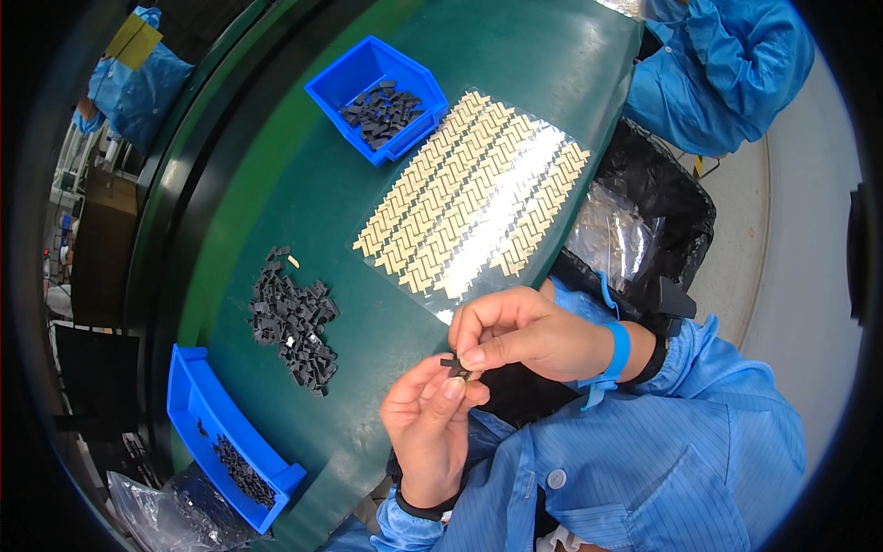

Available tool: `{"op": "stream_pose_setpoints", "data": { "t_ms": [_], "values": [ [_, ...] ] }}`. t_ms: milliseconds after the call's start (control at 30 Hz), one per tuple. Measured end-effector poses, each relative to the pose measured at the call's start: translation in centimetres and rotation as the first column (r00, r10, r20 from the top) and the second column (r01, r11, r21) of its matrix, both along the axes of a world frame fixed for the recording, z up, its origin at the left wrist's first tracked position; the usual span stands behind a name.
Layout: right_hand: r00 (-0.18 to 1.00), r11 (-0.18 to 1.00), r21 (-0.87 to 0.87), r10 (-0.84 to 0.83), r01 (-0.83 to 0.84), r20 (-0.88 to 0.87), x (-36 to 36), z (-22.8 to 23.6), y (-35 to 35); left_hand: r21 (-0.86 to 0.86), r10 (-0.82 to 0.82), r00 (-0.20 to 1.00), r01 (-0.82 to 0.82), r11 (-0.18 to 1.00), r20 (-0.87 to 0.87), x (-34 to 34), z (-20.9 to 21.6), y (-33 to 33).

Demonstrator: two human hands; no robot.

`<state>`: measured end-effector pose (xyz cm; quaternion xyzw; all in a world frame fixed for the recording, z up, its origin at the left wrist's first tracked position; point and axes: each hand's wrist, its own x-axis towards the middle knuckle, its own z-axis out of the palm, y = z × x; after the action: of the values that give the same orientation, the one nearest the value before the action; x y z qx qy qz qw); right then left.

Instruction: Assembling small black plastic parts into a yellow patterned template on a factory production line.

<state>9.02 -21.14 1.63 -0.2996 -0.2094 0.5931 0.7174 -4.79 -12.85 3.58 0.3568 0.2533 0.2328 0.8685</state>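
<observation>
Close to the front of the green table, both hands meet around a small black plastic part (453,366). My left hand (429,419) pinches it from below between thumb and fingers. From the right, my right hand (524,337) has its thumb and fingertips closed at the same part; a small pale bit shows beneath the thumb. Just beyond the hands lies a clear sheet of cream adhesive pieces (428,235), laid out in slanted rows, with glare across it. Left of the hands is a loose pile of black parts (292,322).
A blue bin (326,92) with black parts stands at the far side. Another blue bin (191,405) holding smaller black pieces sits at the near left, beside a clear plastic bag (156,511). A black-lined container (681,184) is at right. Another person's blue sleeve (727,83) shows top right.
</observation>
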Motion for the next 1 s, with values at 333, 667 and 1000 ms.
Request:
{"op": "stream_pose_setpoints", "data": {
  "t_ms": [333, 667, 1000],
  "values": [
    [0.978, 0.981, 0.007, 0.193, -0.194, 0.075, 0.4, 0.2, 0.4, 0.873, -0.042, 0.980, 0.192, 0.447, -0.195, -0.4, 1.9, 1.4],
    [0.951, 0.955, 0.067, 0.279, -0.289, 0.131, 0.9, 0.7, 0.6, 0.565, -0.010, 0.998, 0.045, 0.824, -0.065, -0.3, 0.9, 0.5],
    [0.407, 0.853, 0.504, -0.511, 0.134, 0.758, 1.0, -2.4, 1.4, -0.485, -0.073, 0.974, 0.172, 0.857, 0.215, -0.9, -1.0, -0.6]
  ]
}}
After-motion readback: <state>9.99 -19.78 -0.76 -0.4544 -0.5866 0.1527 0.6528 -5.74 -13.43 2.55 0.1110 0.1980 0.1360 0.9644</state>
